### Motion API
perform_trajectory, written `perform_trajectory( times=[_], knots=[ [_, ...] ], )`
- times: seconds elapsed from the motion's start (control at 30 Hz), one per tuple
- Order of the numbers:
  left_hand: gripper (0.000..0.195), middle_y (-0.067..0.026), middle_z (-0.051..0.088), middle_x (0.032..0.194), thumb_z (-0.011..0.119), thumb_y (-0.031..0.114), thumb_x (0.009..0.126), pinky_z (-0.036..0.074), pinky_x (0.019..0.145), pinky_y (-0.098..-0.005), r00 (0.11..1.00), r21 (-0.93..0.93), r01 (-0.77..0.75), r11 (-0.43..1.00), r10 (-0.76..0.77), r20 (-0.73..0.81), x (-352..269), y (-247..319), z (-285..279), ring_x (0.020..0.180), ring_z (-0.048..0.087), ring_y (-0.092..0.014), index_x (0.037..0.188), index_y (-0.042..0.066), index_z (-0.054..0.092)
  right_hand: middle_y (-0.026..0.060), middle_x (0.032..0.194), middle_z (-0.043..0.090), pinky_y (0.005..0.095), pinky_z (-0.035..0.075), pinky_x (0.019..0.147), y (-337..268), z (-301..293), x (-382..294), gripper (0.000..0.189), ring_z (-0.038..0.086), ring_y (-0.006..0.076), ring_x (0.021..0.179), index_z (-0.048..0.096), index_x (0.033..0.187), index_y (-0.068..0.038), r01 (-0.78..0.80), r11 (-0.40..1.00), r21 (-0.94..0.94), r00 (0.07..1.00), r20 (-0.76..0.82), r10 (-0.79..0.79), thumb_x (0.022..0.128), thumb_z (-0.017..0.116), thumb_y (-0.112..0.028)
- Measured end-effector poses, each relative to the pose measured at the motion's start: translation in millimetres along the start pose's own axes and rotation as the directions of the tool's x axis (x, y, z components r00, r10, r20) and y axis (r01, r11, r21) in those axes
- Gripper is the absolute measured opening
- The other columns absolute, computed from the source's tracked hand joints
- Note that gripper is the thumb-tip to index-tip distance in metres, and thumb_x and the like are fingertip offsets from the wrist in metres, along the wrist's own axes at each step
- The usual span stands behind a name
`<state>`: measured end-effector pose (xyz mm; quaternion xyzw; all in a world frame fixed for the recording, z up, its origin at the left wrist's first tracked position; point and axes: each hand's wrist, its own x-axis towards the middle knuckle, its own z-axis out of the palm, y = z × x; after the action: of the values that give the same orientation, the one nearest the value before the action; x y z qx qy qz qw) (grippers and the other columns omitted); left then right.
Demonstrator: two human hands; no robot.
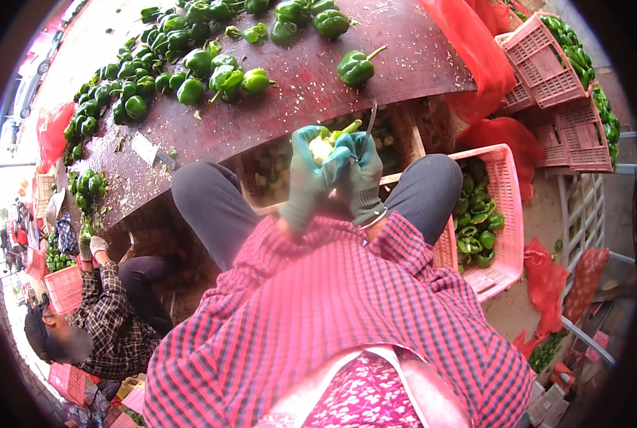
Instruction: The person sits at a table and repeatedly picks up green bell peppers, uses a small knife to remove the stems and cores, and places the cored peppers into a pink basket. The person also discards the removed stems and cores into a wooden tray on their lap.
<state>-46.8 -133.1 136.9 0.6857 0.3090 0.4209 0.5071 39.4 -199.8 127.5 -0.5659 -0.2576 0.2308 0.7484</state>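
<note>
Both of my hands wear green-grey knit gloves and meet in front of my knees, just off the near edge of the table (318,88). Between them is a pale, seedy green pepper core (321,148) with its green stem pointing up and right. My left hand (305,171) is closed around the core's left side. In my right hand (365,171) is a small knife (372,119), its thin blade upright; the handle is mostly hidden. Those fingers also press against the core. Beneath my hands, a wooden crate (269,207) holds pale pepper scraps.
Many green bell peppers (179,43) are heaped on the table, with one pepper (356,68) apart. A cleaver (147,150) lies near the left edge. At my right stands a pink crate (503,214) of peppers; stacked crates (543,59) rise beyond. A co-worker (109,315) sits left.
</note>
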Motion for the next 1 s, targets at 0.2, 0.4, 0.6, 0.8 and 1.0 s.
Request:
perform_trajectory(
  times=[0.2, 0.4, 0.6, 0.8, 1.0],
  knots=[
    [0.055, -0.0038, 0.07, 0.095, 0.059, 0.057, 0.104, 0.047, 0.053, -0.0239, 0.842, -0.693, 0.496, 0.523, -0.484, 0.237, 20.8, -0.3, -14.6, 0.064, 0.059, -0.01, 0.126, 0.008, 0.063, 0.0028, 0.083, 0.068, 0.0239, 0.046, 0.045, -25.3, -13.5, 13.9, 0.03, 0.053, 0.007, 0.051, 0.065, 0.106, -0.007, -0.514, 0.783, 0.351, 0.846, 0.058, 0.53, 0.11, 0.06, -0.036],
    [0.054, -0.0043, 0.066, 0.083, 0.053, 0.055, 0.101, 0.04, 0.05, -0.0251, 0.86, -0.484, 0.507, 0.714, -0.382, 0.338, 28.5, 3.2, -27.4, 0.055, 0.051, -0.01, 0.119, 0.005, 0.066, 0.0028, 0.097, 0.072, 0.0164, 0.042, 0.047, -37.6, -44.8, 48.6, 0.034, 0.049, 0.0, 0.055, 0.062, 0.139, -0.005, -0.293, 0.952, 0.086, 0.95, 0.136, 0.28, 0.106, 0.062, -0.012],
    [0.068, -0.0022, 0.059, 0.07, 0.047, 0.069, 0.103, 0.03, 0.04, -0.0244, 0.752, -0.498, 0.623, 0.602, -0.286, 0.594, 46.3, 29.2, -24.0, 0.043, 0.039, -0.008, 0.117, 0.006, 0.067, 0.013, 0.102, 0.068, 0.0389, 0.056, 0.079, -34.2, -31.6, 61.0, 0.046, 0.068, 0.0277, 0.09, 0.069, 0.132, -0.009, 0.433, 0.88, -0.198, 0.734, 0.644, -0.216, 0.091, 0.082, -0.025],
    [0.049, 0.0012, 0.058, 0.081, 0.051, 0.051, 0.109, 0.035, 0.048, -0.0221, 0.829, -0.3, 0.5, 0.812, -0.35, 0.437, 42.3, 37.5, -25.7, 0.054, 0.045, -0.006, 0.122, 0.005, 0.064, 0.0111, 0.094, 0.067, 0.0419, 0.055, 0.07, -29.2, -24.3, 70.3, 0.03, 0.068, 0.032, 0.081, 0.072, 0.108, -0.008, 0.504, 0.812, -0.295, 0.797, 0.522, -0.304, 0.089, 0.085, -0.029],
    [0.021, -0.0028, 0.062, 0.084, 0.066, 0.023, 0.105, 0.049, 0.065, -0.0281, 0.957, -0.133, 0.282, 0.95, -0.289, -0.036, 31.0, 11.9, -1.4, 0.075, 0.058, -0.008, 0.107, 0.002, 0.061, 0.009, 0.085, 0.069, 0.0335, 0.051, 0.062, -7.4, -6.1, 43.2, 0.026, 0.067, 0.0175, 0.071, 0.07, 0.105, -0.005, 0.127, 0.962, -0.241, 0.972, 0.224, -0.073, 0.096, 0.08, -0.027]
  ],
)
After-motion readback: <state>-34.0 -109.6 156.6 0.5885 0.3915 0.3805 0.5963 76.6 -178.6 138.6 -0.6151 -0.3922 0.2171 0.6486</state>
